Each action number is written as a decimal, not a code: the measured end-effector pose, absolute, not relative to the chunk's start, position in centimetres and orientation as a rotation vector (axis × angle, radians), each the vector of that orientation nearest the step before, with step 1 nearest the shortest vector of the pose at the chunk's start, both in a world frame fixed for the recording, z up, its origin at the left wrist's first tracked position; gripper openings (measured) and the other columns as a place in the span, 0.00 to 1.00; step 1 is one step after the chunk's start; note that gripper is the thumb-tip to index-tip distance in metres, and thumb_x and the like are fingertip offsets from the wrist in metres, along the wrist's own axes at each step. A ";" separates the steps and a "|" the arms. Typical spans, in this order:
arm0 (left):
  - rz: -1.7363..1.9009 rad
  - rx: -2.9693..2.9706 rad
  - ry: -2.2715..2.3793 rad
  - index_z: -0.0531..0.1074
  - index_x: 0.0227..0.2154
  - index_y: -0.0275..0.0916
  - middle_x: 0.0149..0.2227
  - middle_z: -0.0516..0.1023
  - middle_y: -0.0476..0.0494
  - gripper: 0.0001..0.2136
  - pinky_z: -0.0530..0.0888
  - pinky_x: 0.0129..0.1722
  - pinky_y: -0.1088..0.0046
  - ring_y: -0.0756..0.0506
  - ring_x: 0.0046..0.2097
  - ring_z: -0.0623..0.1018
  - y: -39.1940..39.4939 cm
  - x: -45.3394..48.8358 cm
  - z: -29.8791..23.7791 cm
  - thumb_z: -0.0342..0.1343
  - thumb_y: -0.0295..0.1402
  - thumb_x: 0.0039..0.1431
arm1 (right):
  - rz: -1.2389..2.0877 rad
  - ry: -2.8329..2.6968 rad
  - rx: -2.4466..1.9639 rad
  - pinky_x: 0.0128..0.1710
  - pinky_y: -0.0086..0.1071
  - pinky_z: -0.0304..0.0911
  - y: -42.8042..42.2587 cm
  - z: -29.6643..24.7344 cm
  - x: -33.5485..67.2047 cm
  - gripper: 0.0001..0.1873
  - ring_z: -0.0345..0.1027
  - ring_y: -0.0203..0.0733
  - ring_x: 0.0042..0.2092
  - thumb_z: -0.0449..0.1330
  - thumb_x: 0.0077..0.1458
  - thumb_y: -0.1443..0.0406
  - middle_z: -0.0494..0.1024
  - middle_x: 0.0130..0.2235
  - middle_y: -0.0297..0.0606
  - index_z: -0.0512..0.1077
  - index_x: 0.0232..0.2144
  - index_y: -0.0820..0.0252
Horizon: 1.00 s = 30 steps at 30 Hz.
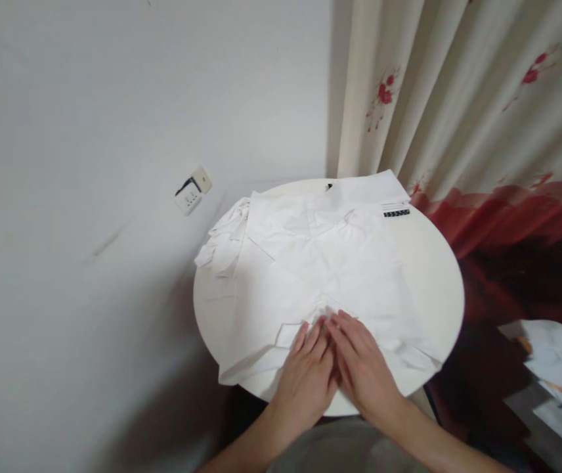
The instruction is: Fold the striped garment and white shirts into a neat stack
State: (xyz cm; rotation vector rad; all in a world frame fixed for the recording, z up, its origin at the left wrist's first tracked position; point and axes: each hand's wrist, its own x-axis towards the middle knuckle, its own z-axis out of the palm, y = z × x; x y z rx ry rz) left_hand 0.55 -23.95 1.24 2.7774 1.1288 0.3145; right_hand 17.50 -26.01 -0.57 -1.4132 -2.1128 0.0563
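Note:
A white garment (pixel 281 263) lies spread over a round white table, with ruffled fabric bunched at its far left side. My left hand (pixel 306 368) and my right hand (pixel 364 361) are side by side at the near edge of the cloth, their fingertips almost meeting. Both sets of fingers bend down onto the fabric and seem to grip it; the thumbs are mostly hidden. Just ahead of the fingertips the cloth is puckered. From there, the garment's near edge slopes down to a corner on either side.
The round table (pixel 438 276) stands against a white wall with a socket (pixel 190 197). A small black patterned strip (pixel 396 213) lies at the table's far right. A curtain (pixel 423 85) with red flowers hangs behind. Papers or white cloths (pixel 561 368) lie lower right.

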 end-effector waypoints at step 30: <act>0.311 2.767 1.572 0.34 0.73 0.38 0.72 0.52 0.35 0.36 0.62 0.67 0.50 0.38 0.72 0.55 -27.0 -9.3 -0.7 0.47 0.32 0.69 | 0.009 -2.301 -1.493 0.68 0.58 0.49 -27.2 -0.7 21.0 0.40 0.41 0.54 0.73 0.52 0.68 0.55 0.50 0.72 0.52 0.39 0.73 0.63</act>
